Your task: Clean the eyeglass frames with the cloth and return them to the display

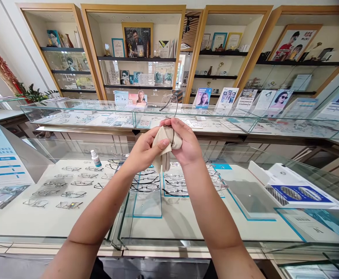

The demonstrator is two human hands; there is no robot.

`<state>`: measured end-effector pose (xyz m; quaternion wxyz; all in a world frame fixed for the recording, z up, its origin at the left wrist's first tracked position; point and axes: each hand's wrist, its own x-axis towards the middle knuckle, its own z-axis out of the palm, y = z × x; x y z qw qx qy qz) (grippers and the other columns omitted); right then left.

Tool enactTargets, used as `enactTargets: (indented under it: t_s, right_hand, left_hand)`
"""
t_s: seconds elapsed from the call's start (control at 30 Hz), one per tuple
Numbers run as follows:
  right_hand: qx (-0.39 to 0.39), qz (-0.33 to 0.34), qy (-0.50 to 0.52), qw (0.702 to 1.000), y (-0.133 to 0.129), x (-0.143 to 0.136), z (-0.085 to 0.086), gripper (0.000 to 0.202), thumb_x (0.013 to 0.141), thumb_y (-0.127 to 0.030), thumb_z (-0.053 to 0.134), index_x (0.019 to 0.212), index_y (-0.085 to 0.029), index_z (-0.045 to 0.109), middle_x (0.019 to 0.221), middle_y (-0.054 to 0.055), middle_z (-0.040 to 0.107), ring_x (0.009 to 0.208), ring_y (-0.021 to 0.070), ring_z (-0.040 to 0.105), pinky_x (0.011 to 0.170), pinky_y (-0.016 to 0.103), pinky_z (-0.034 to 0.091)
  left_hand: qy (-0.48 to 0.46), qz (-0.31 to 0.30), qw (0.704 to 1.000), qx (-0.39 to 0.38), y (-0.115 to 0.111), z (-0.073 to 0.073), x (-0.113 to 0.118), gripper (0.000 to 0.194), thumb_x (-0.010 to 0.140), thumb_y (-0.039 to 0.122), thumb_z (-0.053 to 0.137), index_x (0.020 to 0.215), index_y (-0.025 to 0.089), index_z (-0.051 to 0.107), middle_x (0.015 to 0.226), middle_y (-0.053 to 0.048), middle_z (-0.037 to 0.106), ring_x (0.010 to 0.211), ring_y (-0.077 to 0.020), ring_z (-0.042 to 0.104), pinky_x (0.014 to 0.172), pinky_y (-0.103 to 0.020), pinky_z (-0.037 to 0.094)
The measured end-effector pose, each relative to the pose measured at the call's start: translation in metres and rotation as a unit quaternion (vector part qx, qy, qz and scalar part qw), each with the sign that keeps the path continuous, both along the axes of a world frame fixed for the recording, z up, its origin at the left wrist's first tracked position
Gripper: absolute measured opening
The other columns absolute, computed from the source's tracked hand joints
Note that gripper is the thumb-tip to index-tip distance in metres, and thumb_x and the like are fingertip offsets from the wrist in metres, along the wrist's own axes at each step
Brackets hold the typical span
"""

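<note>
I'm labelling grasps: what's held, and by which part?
The left hand and right hand hold a cloth by its bunched folds around glasses; the grip on them is hidden.

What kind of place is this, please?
Probably an eyewear shop: thin-framed glasses lie in rows in the clear glass display case, and a white-and-blue poster with a sunglasses portrait stands behind.

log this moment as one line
left hand: pinching beige cloth | right hand: gripping eyeglasses with cloth | nearby: white bottle, left; glass display case
</note>
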<state>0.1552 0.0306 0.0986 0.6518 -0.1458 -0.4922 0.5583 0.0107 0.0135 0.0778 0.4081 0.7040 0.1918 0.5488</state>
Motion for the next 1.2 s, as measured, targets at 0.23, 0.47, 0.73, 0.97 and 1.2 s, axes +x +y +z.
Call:
enactTargets:
  t_s: [0.23,0.47,0.73,0.97,1.2]
  right_hand:
    - [0.019,0.005,-0.032,0.999,-0.009,-0.015,-0.006,0.031,0.079,-0.058,0.089,0.084,-0.029,0.079,0.106,0.003,0.081,0.100,0.0197,0.072,0.088,0.035,0.062]
    - [0.039,0.022,-0.045,0.998,-0.016,-0.018,-0.006,0.018,0.089,-0.048,0.080,0.087,-0.030,0.083,0.102,0.003,0.082,0.095,0.0200,0.073,0.085,0.036,0.061]
    - [0.015,-0.025,-0.029,0.999,-0.009,-0.010,-0.004,0.024,0.081,-0.052,0.087,0.084,-0.029,0.083,0.099,0.002,0.080,0.080,0.0165,0.065,0.072,0.033,0.056]
    - [0.024,-0.027,-0.025,0.999,-0.004,-0.001,-0.002,0.024,0.083,-0.052,0.087,0.081,-0.029,0.083,0.093,0.001,0.078,0.082,0.0170,0.066,0.074,0.033,0.057]
    - [0.018,-0.006,-0.005,1.000,-0.005,-0.004,-0.003,0.027,0.080,-0.055,0.089,0.082,-0.029,0.084,0.098,0.001,0.079,0.090,0.0183,0.069,0.081,0.033,0.059]
  left_hand:
    - [-0.095,0.177,0.979,0.024,-0.006,-0.002,0.015,0.037,0.095,0.058,0.079,0.101,0.021,0.077,0.084,-0.002,0.067,0.074,-0.0161,0.053,0.069,-0.028,0.045]
    - [-0.128,0.237,0.962,0.037,-0.007,-0.001,0.020,0.042,0.099,0.063,0.071,0.087,0.022,0.073,0.071,0.001,0.055,0.068,-0.0153,0.044,0.064,-0.029,0.040]
    - [-0.048,0.116,0.992,0.013,-0.009,0.003,0.008,0.053,0.100,0.071,0.065,0.082,0.021,0.066,0.072,0.000,0.053,0.067,-0.0156,0.042,0.066,-0.029,0.039]
    - [0.041,-0.005,0.999,0.012,-0.006,0.007,-0.007,0.040,0.099,0.057,0.074,0.115,0.020,0.074,0.093,-0.005,0.068,0.078,-0.0171,0.054,0.072,-0.028,0.044]
    - [0.039,0.049,0.995,0.079,0.001,0.003,-0.004,0.036,0.092,0.048,0.084,0.111,0.019,0.075,0.093,-0.004,0.070,0.078,-0.0153,0.057,0.069,-0.026,0.047]
